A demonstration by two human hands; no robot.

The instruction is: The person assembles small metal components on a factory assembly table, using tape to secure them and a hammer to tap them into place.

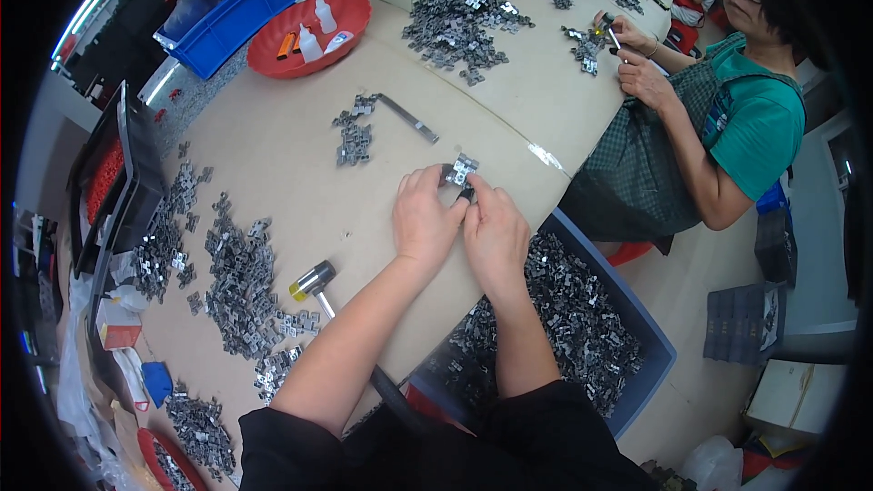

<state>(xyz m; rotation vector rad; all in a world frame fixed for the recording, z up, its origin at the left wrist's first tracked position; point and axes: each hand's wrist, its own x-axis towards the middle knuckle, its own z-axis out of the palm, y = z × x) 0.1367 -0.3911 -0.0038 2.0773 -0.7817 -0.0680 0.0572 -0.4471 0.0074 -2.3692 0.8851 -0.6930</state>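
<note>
Close together over the tabletop, my left hand (422,215) and my right hand (496,232) pinch a small shiny metal part (462,168) between their fingertips. Something black covers a fingertip or two beside it. Beyond my hands lie a flat metal strip (406,118) and a small cluster of similar metal parts (355,141). A hammer (316,281) with a yellow face rests to the left of my left forearm, its dark handle partly hidden by that arm.
Heaps of metal parts (241,277) spread on the left. A grey-blue bin (650,373) full of them stands below right. A red bowl (264,41) with white bottles and a blue crate (245,9) sit at the back. At right, a co-worker in a green shirt (759,123) handles parts.
</note>
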